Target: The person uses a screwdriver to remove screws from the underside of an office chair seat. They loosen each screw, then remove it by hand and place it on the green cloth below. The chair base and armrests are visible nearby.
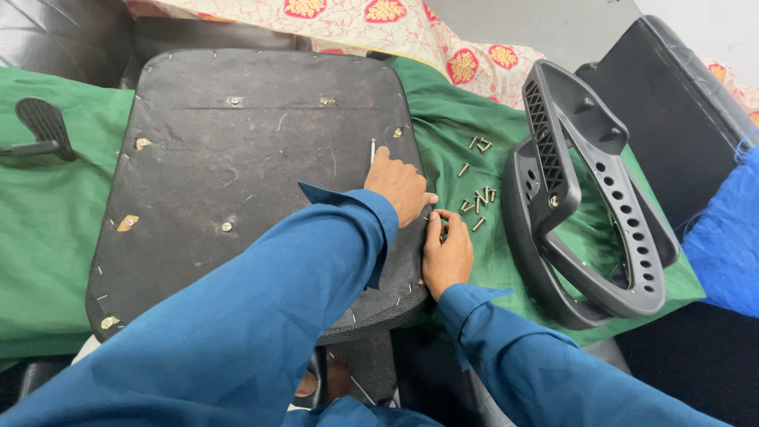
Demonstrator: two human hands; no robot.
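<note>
The upturned seat base (pixel 245 182), a dark fabric-covered panel stapled round its edge, lay on the green cloth (pixel 47 229) under your left hand (pixel 399 186). That hand rested on the panel's right edge, fingers curled together around a thin metal tool (pixel 372 150) whose shaft stood up just beyond your knuckles. Your right hand (pixel 447 253) sat just below and beside the left, fingers bent and fingertips pressed against the same edge of the panel; whether it pinched anything I could not tell. Just past your right fingertips, a scatter of small screws (pixel 474 202) lay on the cloth. Farther to the right of both hands, two grey plastic armrests (pixel 577 205) were stacked on the cloth. Far to the left of your left hand, a black lever handle (pixel 43 126) rested on the cloth.
</note>
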